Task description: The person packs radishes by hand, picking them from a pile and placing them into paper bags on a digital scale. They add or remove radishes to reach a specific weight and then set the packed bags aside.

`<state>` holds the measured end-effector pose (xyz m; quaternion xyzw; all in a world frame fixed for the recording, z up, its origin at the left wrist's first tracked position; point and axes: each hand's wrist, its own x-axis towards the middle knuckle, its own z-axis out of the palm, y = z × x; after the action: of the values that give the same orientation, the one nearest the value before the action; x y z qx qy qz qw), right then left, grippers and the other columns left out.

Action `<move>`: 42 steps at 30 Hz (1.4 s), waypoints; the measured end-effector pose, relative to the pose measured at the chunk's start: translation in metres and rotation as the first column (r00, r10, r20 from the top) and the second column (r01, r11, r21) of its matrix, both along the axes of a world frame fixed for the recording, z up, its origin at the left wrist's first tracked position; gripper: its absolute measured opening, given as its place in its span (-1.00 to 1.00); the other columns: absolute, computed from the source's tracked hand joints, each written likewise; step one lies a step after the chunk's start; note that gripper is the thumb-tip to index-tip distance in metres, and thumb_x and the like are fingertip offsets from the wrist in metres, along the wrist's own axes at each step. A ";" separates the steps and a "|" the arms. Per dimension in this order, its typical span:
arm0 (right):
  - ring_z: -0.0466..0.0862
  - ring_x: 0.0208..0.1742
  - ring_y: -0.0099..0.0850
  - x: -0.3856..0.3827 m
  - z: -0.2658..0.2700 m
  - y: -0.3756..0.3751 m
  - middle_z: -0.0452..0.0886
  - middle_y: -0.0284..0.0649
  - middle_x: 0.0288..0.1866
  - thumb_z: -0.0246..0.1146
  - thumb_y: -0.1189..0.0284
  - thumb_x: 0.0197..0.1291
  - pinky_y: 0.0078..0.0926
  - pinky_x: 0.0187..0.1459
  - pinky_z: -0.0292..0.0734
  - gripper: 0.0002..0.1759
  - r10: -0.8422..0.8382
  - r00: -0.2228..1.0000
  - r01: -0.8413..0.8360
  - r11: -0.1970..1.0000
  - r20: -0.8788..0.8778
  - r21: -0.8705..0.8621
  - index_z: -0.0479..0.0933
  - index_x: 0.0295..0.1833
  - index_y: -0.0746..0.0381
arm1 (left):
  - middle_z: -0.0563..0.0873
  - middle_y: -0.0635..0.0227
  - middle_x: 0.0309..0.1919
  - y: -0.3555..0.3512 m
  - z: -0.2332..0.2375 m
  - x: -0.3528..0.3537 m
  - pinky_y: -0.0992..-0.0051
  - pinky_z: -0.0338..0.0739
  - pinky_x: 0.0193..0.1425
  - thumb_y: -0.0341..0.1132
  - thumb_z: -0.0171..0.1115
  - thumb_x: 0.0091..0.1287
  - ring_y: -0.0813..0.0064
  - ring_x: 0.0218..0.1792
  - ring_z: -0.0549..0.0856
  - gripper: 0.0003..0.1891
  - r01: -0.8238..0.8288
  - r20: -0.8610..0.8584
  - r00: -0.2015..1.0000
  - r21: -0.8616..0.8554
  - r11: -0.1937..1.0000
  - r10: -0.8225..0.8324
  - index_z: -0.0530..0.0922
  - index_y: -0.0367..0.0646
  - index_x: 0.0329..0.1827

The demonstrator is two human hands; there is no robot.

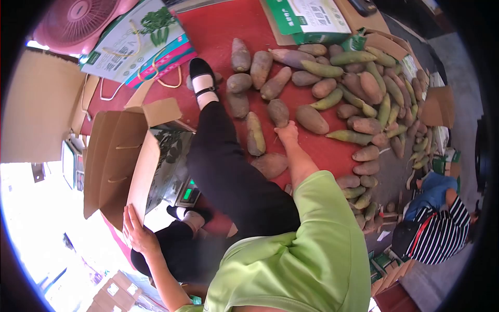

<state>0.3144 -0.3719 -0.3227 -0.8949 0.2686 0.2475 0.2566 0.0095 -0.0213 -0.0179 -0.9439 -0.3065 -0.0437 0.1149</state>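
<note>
My right hand [287, 133] is closed on the lower end of a brown root vegetable [278, 112] on the red cloth [208, 31]. Other brown roots lie around it, with a large one [312, 119] just to the right and a greenish one [255, 134] to the left. At the left, my left hand [139, 234] lies with its fingers stretched along the edge of an open cardboard box [143, 174]. The inside of the box is mostly hidden. Beside the box a scale [187, 193] shows a lit green display.
Many brown roots and green radishes [353, 58] are heaped at the right. Gift bags [132, 44] and a pink fan [75, 21] stand at the upper left. My leg stretches across the cloth. A person in a striped top [441, 236] is at the lower right.
</note>
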 end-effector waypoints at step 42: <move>0.67 -0.22 -0.41 -0.019 0.389 0.251 0.69 -0.12 -0.26 0.42 0.08 -0.16 -0.45 -0.14 0.54 -0.43 0.808 0.139 -0.956 -0.041 0.572 0.289 0.65 -0.16 0.36 | 0.53 0.19 0.19 -0.027 0.006 -0.025 0.27 0.45 0.22 -0.45 0.05 0.24 0.15 0.20 0.54 -0.53 0.148 -0.002 0.989 0.011 0.989 -0.148 0.40 -0.14 0.27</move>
<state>0.2957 -0.1209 0.0664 -0.7308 -0.5037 0.3177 0.3335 -0.0159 -0.0481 -0.0117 -0.9635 -0.2351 -0.0534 0.1166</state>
